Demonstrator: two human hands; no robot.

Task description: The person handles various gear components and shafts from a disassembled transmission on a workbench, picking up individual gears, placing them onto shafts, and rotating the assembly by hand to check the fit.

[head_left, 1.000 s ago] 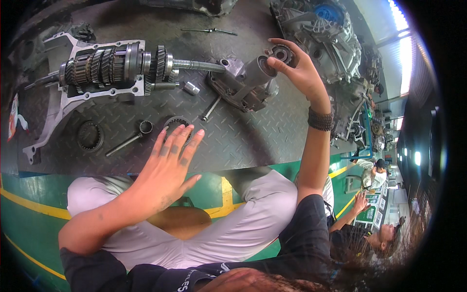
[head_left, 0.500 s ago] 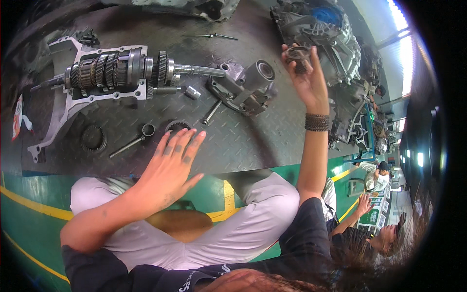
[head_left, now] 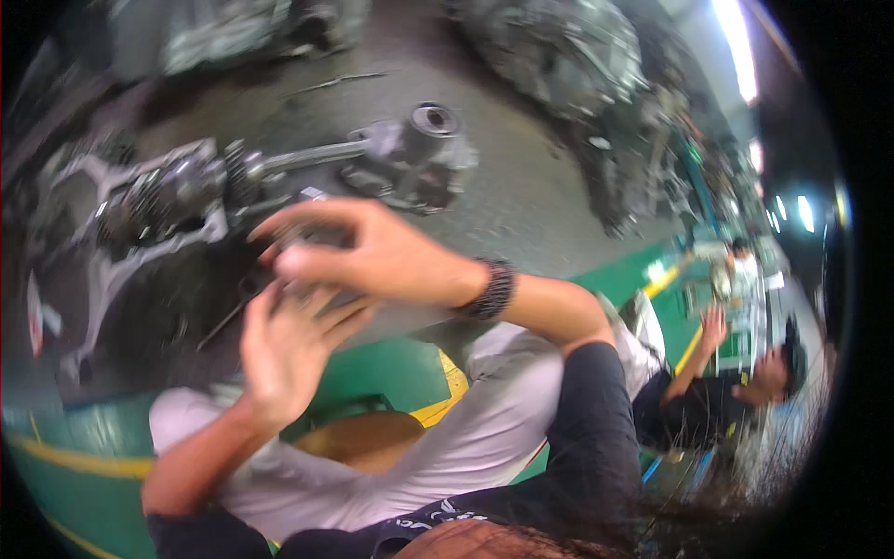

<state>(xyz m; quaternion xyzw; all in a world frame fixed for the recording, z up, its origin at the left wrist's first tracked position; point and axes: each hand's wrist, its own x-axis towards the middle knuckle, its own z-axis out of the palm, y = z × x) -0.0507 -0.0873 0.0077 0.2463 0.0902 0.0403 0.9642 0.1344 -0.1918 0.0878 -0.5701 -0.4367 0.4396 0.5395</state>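
My right hand [head_left: 391, 256], with a dark beaded bracelet at the wrist, is curled round a dark, hollow metal part [head_left: 319, 233] over the bench's near edge. The part is blurred and mostly covered by my fingers. Just below it my left hand [head_left: 282, 349] is raised, its fingers stretched and apart, close to or touching the right hand's fingertips. Left of both hands, a gear shaft assembly [head_left: 154, 200] lies in a pale metal casing [head_left: 98, 303]. Its output shaft [head_left: 307, 158] runs to a housing with a round opening [head_left: 410, 163].
The dark metal bench [head_left: 521, 186] carries a thin rod [head_left: 340, 82] farther back and a pin [head_left: 222, 326] near its front edge. A large gearbox casing [head_left: 568, 56] stands at the back right. Another person [head_left: 717, 401] sits at the right.
My right hand has swung left and nearer with the metal part, from beside the big gearbox to above my left hand. The left hand has drawn back and turned upward. The view has shifted.
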